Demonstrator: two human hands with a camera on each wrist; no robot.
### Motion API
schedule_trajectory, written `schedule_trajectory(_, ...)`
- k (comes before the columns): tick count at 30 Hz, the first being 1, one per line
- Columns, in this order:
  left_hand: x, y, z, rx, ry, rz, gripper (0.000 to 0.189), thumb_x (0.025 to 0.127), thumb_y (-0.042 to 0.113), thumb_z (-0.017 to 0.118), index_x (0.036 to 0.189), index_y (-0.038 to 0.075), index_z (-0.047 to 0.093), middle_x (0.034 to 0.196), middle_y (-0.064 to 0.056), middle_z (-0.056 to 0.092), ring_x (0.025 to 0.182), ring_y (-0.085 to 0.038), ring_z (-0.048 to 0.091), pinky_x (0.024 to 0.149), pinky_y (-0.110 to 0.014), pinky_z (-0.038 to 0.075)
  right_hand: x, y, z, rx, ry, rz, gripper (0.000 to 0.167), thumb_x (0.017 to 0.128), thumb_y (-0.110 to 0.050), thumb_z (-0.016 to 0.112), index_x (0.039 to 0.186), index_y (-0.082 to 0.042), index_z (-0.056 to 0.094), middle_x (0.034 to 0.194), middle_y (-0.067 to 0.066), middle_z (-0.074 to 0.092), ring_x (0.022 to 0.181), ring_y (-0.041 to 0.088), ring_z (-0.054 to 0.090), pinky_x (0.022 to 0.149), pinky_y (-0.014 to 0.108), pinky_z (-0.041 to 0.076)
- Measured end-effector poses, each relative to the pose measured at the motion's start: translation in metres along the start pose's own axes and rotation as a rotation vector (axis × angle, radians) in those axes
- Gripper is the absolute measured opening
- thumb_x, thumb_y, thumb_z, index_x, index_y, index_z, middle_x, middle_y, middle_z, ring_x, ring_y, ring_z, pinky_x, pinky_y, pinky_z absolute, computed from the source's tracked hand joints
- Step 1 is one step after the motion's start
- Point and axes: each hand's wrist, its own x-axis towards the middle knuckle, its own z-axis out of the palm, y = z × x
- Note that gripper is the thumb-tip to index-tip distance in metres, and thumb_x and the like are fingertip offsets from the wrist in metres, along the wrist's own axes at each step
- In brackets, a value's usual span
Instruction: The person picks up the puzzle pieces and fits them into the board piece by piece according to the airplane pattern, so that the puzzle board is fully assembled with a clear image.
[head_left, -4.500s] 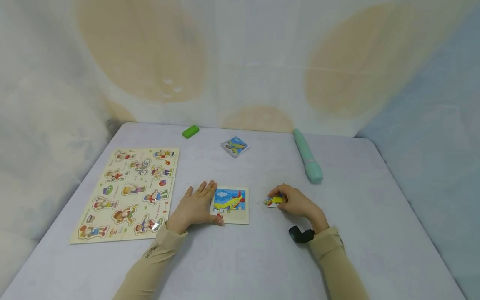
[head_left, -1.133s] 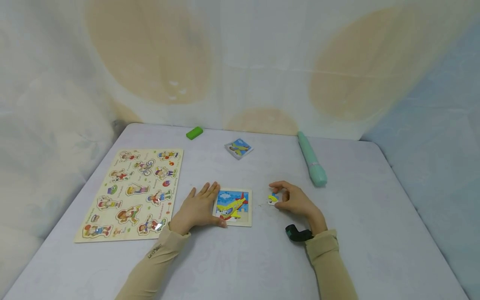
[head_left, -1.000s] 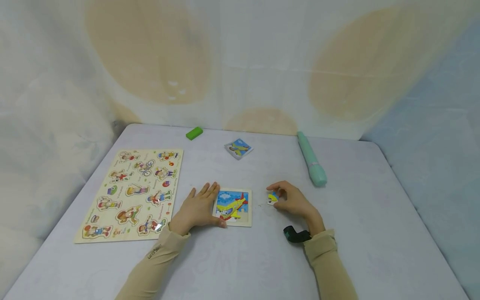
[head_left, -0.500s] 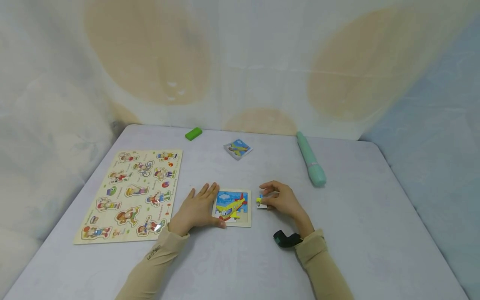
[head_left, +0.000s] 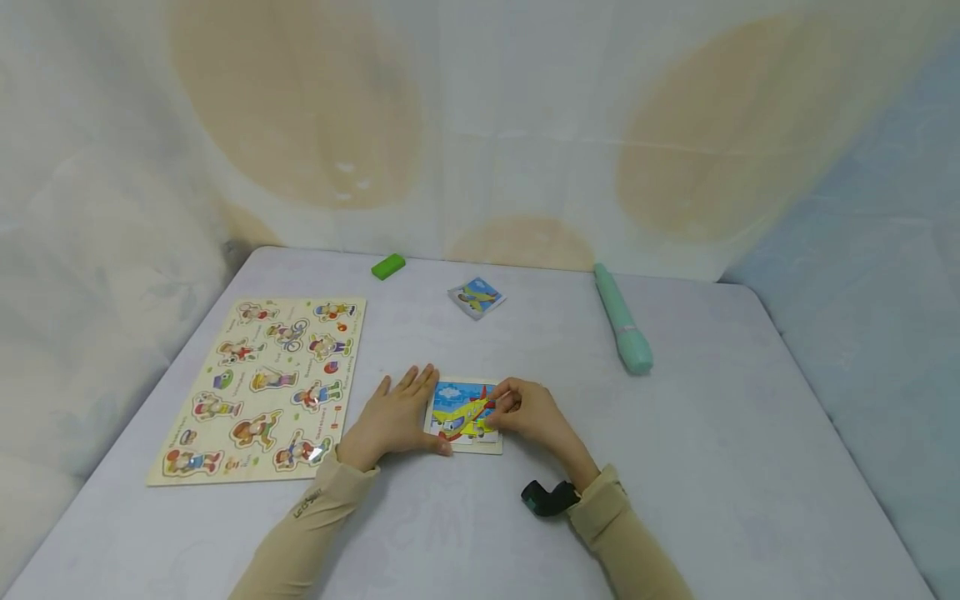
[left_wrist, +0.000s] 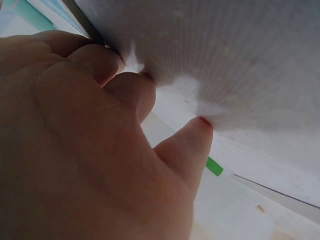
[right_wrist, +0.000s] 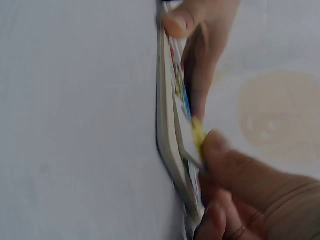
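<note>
In the head view a small airplane jigsaw in a wooden frame (head_left: 477, 449) lies on the table. My left hand (head_left: 392, 427) rests along its left side, fingers straight and spread, thumb over the near left corner. My right hand (head_left: 531, 413) is at the jigsaw's right side. Between its thumb and fingers it pinches a jigsaw piece (right_wrist: 198, 135), whose yellow print shows in the right wrist view. There the piece tilts over the frame's lower right part. The right fingers hide some of the jigsaw's right edge. In the left wrist view, the left fingertips touch the table.
A large wooden picture board (head_left: 247, 392) with children figures lies on the left. Farther back are a green block (head_left: 388, 267), an airplane picture card (head_left: 477, 297) and a mint-green long object (head_left: 624, 321). A black device (head_left: 550, 498) sits at the right wrist.
My right hand has carried the jigsaw piece leftward from the table to the frame's lower right part. My left hand has stayed against the frame. Earlier, the picture gained a piece at its bottom.
</note>
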Motion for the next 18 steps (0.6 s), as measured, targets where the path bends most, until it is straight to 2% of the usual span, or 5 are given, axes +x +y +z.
schedule_trajectory(3,-0.0004,0.0004,-0.0005,0.003,-0.005,-0.004,0.120,0.067,0.068,0.074,0.155,0.007,0.020,0.163,-0.009,0.017,0.152,-0.031,0.013,0.118,-0.063,0.013,-0.0011,-0.0032,0.0066,-0.071,0.020,0.023,0.023,0.076,-0.009,0.081,0.095,-0.009,0.068,0.073,0.000,0.065,0.063,0.010,0.054,0.057,0.019,0.042)
schedule_trajectory(9,-0.0019,0.0013,-0.0012,-0.007,-0.001,-0.002,0.120,0.067,0.067,0.075,0.155,0.006,0.021,0.163,-0.009,0.018,0.151,-0.031,0.013,0.118,-0.063,0.013,-0.0039,-0.0084,0.0108,-0.178,0.053,0.020,0.028,0.075,-0.012,0.083,0.097,-0.014,0.066,0.072,-0.002,0.056,0.062,0.012,0.048,0.055,0.021,0.035)
schedule_trajectory(18,-0.0010,-0.0012,-0.0010,0.007,-0.005,0.001,0.120,0.067,0.070,0.073,0.155,0.008,0.020,0.163,-0.008,0.017,0.152,-0.030,0.013,0.118,-0.062,0.013,-0.0035,-0.0085,0.0089,-0.172,0.041,0.016,0.030,0.077,-0.016,0.081,0.103,-0.014,0.066,0.073,-0.002,0.055,0.062,0.011,0.046,0.055,0.020,0.033)
